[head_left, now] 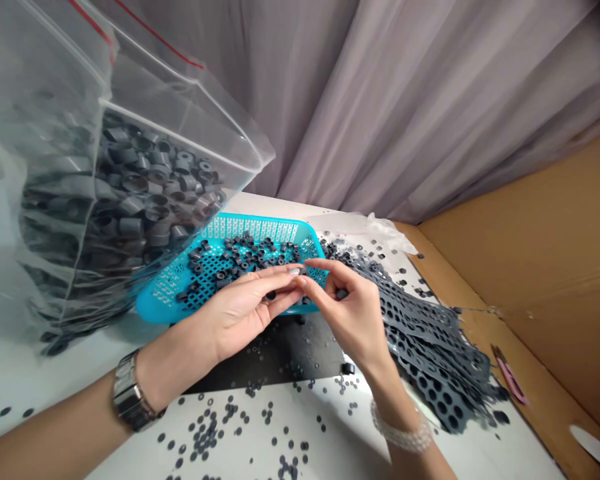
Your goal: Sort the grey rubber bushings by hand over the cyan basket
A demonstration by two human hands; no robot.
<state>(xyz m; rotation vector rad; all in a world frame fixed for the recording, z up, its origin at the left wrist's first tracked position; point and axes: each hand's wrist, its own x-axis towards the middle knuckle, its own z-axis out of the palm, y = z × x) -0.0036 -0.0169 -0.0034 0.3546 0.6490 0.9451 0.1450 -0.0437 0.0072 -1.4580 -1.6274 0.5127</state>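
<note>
My left hand (245, 303), with a metal watch (134, 393) on its wrist, and my right hand (350, 303), with a beaded bracelet (403, 430), meet fingertip to fingertip. Both are closed in a pinch; whatever sits between the fingertips is too small and hidden to name. Just beyond them stands a turquoise plastic basket (153, 313), with small dark grey rubber-like caps (245, 250) inside. To the left is a large clear zip bag (155, 93) full of grey hollow cylindrical caps (155, 207). Perforated dark rubber sheets (425, 333) are piled right of my right hand.
Small black discs (205, 433) are scattered over the white table (340, 433). A black mat (280, 360) lies under my hands. Pink-handled scissors (510, 377) rest by a cardboard wall (540, 233) at right. A grey curtain (380, 100) hangs behind.
</note>
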